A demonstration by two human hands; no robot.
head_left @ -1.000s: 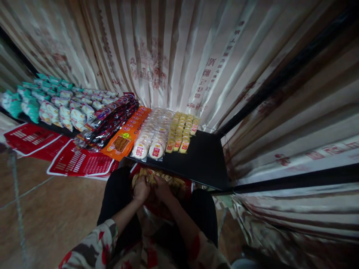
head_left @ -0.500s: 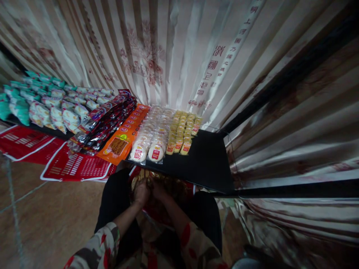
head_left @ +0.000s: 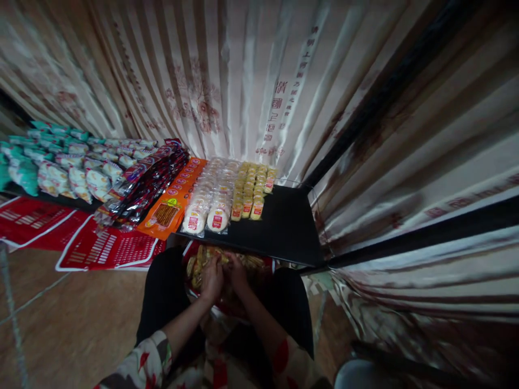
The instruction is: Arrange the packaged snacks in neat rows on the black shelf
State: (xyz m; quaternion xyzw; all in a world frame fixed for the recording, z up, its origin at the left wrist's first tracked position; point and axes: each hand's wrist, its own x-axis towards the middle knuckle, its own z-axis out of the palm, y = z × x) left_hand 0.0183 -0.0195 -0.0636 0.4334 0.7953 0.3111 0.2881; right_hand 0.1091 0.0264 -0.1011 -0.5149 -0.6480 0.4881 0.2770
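Note:
Between my knees is a red bag or basket (head_left: 190,246) with small yellow snack packets (head_left: 255,262) heaped inside. My left hand (head_left: 212,276) and my right hand (head_left: 237,272) are close together over the heap. Both have their fingers closed at a yellow snack packet (head_left: 223,259) between them; dim light and the fingers hide most of it. Just beyond, on a black shelf (head_left: 284,227), stand rows of similar yellow packets (head_left: 249,192) and round white crackers (head_left: 211,197) in clear wrapping.
Further left on the shelf lie an orange snack packet (head_left: 172,200), a pile of dark shiny packets (head_left: 141,183) and white and green bags (head_left: 60,156). Red bags (head_left: 109,246) lie below. A pleated curtain (head_left: 243,81) hangs behind; a dark bar (head_left: 365,113) slants at right.
My view has shifted, so the shelf sits a little further left. My hands have moved slightly to the right in the picture, and more of the yellow heap shows.

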